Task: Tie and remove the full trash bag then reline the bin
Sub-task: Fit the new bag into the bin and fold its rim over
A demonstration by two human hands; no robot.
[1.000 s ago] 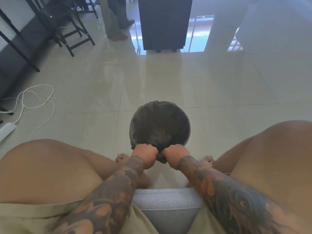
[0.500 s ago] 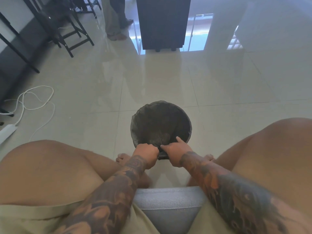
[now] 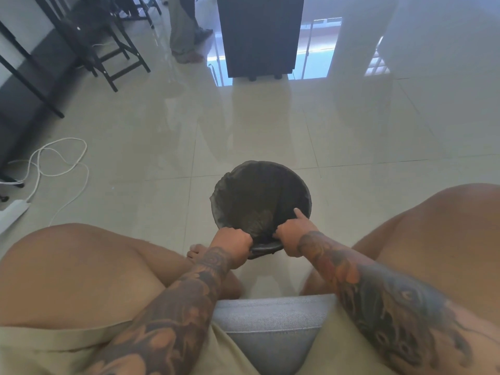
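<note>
- Head camera looks down between the seated person's knees at a round dark bin [image 3: 303, 185] standing on the glossy tiled floor [image 3: 162, 131].
- A black trash bag [image 3: 257, 201] lines the bin, its edge folded over the rim all round.
- Left hand [image 3: 232, 243] is at the near rim, fingers curled tight around a bunch of bag plastic.
- Right hand [image 3: 293, 231] sits just beside it on the near-right rim, forefinger stretched straight along the bag's edge, the other fingers curled onto the plastic.
- Between the two hands the bag is gathered into a fold over the rim.
- A white cable [image 3: 54, 163] lies looped on the floor far left, near dark chairs [image 3: 108, 50].
</note>
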